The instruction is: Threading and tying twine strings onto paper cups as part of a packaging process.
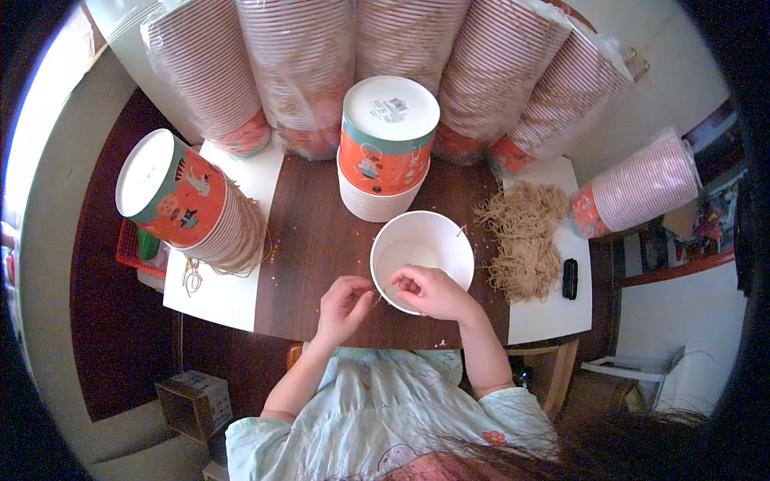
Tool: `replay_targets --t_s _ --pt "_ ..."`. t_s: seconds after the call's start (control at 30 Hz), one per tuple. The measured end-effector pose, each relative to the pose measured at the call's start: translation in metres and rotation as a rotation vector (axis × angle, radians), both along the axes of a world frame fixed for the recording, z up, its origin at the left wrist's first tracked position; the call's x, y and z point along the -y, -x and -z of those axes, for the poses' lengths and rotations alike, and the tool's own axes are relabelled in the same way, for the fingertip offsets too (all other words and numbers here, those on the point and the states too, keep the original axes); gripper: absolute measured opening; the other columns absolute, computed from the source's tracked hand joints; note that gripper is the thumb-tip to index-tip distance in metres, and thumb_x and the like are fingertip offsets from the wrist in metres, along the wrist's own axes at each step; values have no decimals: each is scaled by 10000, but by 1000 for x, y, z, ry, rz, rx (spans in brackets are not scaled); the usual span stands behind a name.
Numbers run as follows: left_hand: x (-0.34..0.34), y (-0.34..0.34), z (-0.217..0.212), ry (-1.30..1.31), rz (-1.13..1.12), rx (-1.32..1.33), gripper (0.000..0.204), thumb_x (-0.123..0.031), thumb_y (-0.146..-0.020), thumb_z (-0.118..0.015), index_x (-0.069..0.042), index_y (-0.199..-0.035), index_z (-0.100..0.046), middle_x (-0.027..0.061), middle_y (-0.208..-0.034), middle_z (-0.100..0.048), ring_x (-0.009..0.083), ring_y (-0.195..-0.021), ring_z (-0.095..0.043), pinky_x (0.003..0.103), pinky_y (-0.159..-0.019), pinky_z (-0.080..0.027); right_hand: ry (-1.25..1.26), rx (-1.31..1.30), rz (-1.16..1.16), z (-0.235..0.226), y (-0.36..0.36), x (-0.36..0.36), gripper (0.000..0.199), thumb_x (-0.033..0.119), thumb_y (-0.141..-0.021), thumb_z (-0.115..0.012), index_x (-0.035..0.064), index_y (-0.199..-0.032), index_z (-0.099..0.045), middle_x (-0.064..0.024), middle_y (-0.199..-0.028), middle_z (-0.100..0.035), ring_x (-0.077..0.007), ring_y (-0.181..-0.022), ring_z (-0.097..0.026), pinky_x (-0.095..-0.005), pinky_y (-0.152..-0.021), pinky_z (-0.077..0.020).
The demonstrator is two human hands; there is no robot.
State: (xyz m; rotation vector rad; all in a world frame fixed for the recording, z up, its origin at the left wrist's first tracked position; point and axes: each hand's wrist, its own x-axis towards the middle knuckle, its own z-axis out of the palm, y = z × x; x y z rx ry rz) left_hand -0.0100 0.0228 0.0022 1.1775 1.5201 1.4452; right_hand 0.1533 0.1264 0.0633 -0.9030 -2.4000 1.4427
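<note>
A white paper bucket (411, 232) stands upright on the brown table in front of me, its mouth facing up. A bit of string (463, 232) pokes through its rim on the far right side. My left hand (345, 309) is just outside the near-left rim, thumb and fingers pinched together on a thin string (380, 298). Across the rim, partly over the bucket's inside, my right hand (431, 292) is closed with curled fingers around the same string's area. The fingers hide most of the string there.
Behind the bucket, an upside-down stack of orange and green buckets (387, 164) stands. Another stack (178, 192), draped with strings, leans at left. Loose tan strings (525, 240) and a black object (570, 278) lie at right. Plastic-wrapped bucket stacks (301, 64) line the back.
</note>
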Motion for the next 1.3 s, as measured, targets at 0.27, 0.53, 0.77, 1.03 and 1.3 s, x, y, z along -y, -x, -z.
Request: replay_targets --t_s 0.27,0.53,0.77,1.03,1.3 --pt "0 -1 -3 -130 1 -351 72 -37 -737 -625 -23 -782 -571 88 -768 -550 168 -651 -538 249 -549 -435 1 -15 9 1 1 1 166 71 -770 -585 32 -927 -546 -57 -727 -572 -138 -666 -562 -269 -621 -466" --pt "31 9 27 99 18 -132 57 -50 -763 -592 -10 -766 -551 63 -741 -535 114 -611 -520 231 -534 -423 -31 -89 66 6 0 -1 128 40 -767 -573 25 -893 -552 -51 -720 -570 -129 -667 -558 -268 -617 -461" --pt "32 7 23 100 18 -72 102 -65 -757 -596 -21 -838 -552 77 -798 -540 147 -644 -541 250 -552 -438 -10 -78 59 1 2 -1 134 46 -780 -568 31 -910 -540 -52 -724 -574 -126 -668 -558 -265 -607 -464" --pt "5 -8 2 -61 -7 -442 226 -135 -720 -639 -25 -893 -543 119 -877 -552 297 -864 -502 383 -783 -391 15 -58 26 0 6 1 136 68 -801 -562 36 -930 -535 -47 -743 -571 -126 -680 -557 -261 -624 -465" --pt "4 -12 13 -16 61 -386 106 -80 -722 -617 -33 -786 -547 114 -779 -535 303 -786 -505 355 -717 -408 -8 -73 28 2 3 0 145 68 -797 -562 31 -934 -533 -50 -740 -574 -126 -672 -559 -264 -605 -465"
